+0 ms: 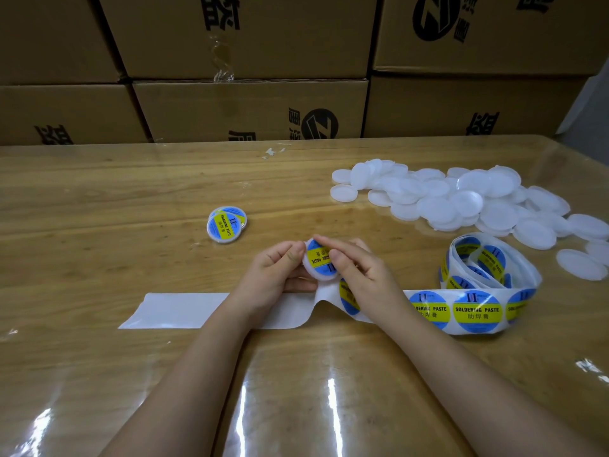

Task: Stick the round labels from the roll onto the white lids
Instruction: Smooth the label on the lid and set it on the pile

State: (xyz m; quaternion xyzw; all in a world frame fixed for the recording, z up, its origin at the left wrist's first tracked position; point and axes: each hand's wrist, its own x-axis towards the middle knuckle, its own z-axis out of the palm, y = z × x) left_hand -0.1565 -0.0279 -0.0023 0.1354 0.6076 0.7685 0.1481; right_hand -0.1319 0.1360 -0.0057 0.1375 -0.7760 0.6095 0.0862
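Our left grip (276, 275) curls round white lid (317, 279) | right grip (362, 272) flat-fingered, pressing label (318, 255) | risk: if we press unevenly, label may crease or sit off-centre.

Blue labels (477, 310) with a yellow band and black lettering, all along the roll! White lids (438, 199), milky and plain. Backing strip (178, 310), plain white. Worktop (99, 209), tan wood grain, glossy. Brown boxes (247, 107), bold black print.

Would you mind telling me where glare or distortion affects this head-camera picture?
Head view: glare streaks on the glossy table; wide-angle distortion tilts the cardboard boxes; print on the label roll is legible, softer on the held lid.
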